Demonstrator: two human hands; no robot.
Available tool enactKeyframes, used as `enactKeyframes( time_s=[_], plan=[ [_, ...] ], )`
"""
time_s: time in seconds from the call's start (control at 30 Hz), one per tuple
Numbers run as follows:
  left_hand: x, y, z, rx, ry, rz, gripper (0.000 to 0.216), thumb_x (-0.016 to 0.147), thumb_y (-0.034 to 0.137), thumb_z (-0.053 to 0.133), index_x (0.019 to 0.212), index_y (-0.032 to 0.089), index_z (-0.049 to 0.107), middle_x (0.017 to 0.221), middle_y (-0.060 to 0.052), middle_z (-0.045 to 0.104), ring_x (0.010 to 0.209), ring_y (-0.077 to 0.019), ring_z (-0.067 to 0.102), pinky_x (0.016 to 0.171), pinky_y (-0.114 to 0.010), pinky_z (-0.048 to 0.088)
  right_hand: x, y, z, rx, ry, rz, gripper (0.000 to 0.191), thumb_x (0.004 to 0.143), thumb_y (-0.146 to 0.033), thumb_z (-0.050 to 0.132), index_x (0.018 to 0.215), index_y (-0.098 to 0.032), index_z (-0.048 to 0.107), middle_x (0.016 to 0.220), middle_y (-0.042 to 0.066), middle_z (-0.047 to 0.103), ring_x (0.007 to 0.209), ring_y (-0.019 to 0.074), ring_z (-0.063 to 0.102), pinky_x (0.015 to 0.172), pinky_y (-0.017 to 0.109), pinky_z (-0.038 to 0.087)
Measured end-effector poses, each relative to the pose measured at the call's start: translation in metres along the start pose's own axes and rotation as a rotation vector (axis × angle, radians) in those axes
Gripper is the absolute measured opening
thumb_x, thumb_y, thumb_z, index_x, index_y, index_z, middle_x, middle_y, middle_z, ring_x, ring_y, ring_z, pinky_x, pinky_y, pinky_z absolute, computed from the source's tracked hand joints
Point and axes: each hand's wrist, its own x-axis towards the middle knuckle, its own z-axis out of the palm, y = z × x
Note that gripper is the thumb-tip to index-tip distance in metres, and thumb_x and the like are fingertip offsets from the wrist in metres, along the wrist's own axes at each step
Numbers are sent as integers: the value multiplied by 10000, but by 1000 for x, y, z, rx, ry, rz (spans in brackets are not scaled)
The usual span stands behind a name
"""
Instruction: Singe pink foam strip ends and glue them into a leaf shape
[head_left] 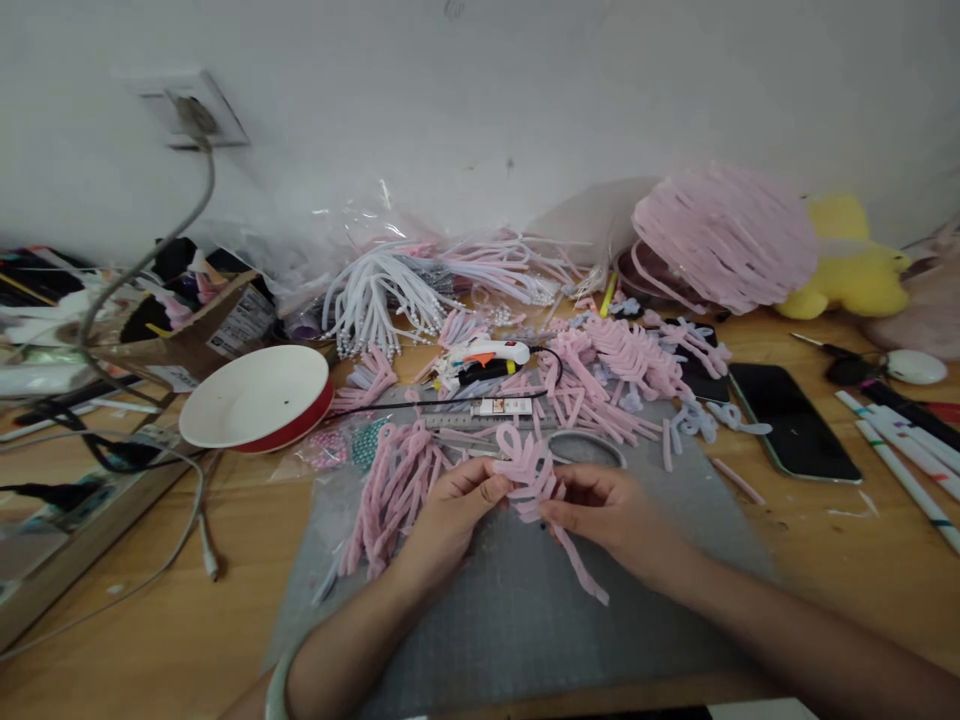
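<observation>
Both my hands meet over a grey cutting mat (pixel 525 610) on a wooden table. My left hand (pixel 450 515) and my right hand (pixel 607 515) are closed in pinches on a bundle of looped pink pipe cleaners (pixel 529 470), held just above the mat. One loose pink end trails down to the right toward the mat. A heap of bent pink pipe cleaners (pixel 390 495) lies just left of my left hand. A white glue gun (pixel 487 358) with an orange trigger rests beyond the bundle, its black cord running left.
A white bowl with a red rim (pixel 259 400) sits at left, beside a cardboard box (pixel 202 330) and cables. White and pink pipe cleaners (pixel 397 290) pile at the back. A dark phone (pixel 795 420), white markers (pixel 907 470), a yellow plush (pixel 855 265) and a pink woven ball (pixel 724 240) lie right.
</observation>
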Motion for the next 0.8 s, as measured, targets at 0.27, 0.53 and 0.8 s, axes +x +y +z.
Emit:
enactKeyframes(
  time_s=[0.27,0.53,0.8],
  plan=[
    [-3,7,6,-108,-95,-16,328,605,347,720,854,155,629,755,-23,637,707,-160,559,699,-269,406,-1,-1,3,-3,-54,51,227,685,-351,651,768,-145,606,650,-11,548,580,86,483,544,199,381],
    [-2,3,6,-59,-51,-68,154,631,256,698,692,143,613,634,26,578,587,-94,501,598,-215,378,-2,5,5,30,-90,62,196,699,-319,638,795,-153,597,647,-19,548,581,86,486,563,209,381],
    [1,28,-1,116,-158,-75,148,716,289,599,786,167,644,714,1,604,638,-117,522,581,-212,369,-2,-2,8,7,-99,88,227,641,-335,652,722,-147,553,592,-47,450,512,58,365,483,199,277]
  ],
)
